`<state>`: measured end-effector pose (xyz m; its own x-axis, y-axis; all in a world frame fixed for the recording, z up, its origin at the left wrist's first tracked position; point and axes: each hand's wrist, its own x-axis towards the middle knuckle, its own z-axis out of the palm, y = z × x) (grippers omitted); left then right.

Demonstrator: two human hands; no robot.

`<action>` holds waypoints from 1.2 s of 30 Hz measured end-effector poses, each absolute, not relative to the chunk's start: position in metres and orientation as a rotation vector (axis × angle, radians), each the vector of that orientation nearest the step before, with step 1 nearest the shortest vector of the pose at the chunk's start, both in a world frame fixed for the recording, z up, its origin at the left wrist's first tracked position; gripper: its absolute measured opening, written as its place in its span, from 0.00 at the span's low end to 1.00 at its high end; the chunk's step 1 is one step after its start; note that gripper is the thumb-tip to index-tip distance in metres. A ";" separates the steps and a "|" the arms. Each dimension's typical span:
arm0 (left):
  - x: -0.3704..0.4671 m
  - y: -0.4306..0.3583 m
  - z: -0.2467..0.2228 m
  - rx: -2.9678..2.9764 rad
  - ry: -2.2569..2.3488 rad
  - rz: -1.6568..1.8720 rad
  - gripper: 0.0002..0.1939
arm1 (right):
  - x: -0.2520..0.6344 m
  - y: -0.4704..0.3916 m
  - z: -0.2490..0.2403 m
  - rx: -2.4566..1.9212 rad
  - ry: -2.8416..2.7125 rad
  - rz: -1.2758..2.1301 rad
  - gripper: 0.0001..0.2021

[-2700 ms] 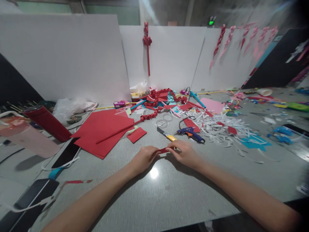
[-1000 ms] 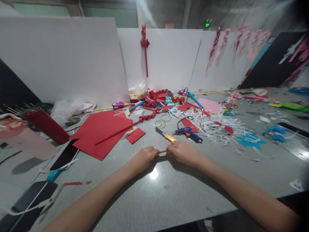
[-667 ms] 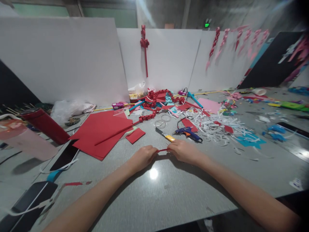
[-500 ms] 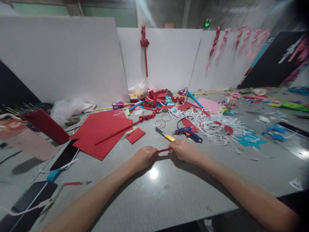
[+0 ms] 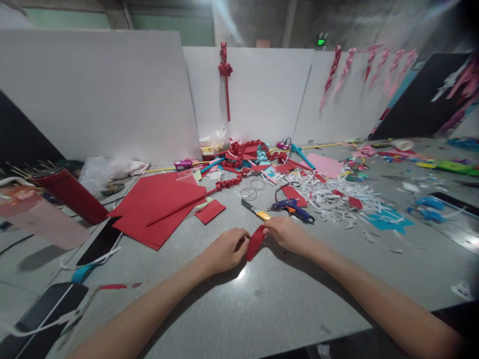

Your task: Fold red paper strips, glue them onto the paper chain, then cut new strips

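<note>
Between my two hands a small piece of red paper [image 5: 256, 243] is tilted so that its flat face shows. Its upper right end is pinched in the fingers of my right hand [image 5: 287, 235]. My left hand [image 5: 227, 250] is curled at the left edge of the paper, with thumb and fingertips on it; part of this grip is hidden. Just beyond my right hand lies a yellow-handled craft knife [image 5: 257, 211]. A blue hot glue gun [image 5: 294, 208] rests to the right of that knife.
Large red paper sheets [image 5: 160, 207] and a smaller red rectangle [image 5: 210, 212] lie on the left. White paper strips [image 5: 337, 192] are heaped on the right. A red paper chain [image 5: 234, 180] crosses the middle. A red flask [image 5: 69, 194] and a pink cup [image 5: 45, 217] stand far left.
The red paper, seen edge-on as a thin strip before, has turned so its broad face shows. My left hand has shifted slightly down and its fingers have bent more.
</note>
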<state>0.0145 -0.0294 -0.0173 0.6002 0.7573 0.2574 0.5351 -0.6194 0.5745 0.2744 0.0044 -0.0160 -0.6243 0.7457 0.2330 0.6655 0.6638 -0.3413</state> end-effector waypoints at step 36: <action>-0.020 0.018 -0.055 2.506 1.228 0.802 0.18 | 0.301 -0.004 0.037 -1.361 -2.724 0.673 0.05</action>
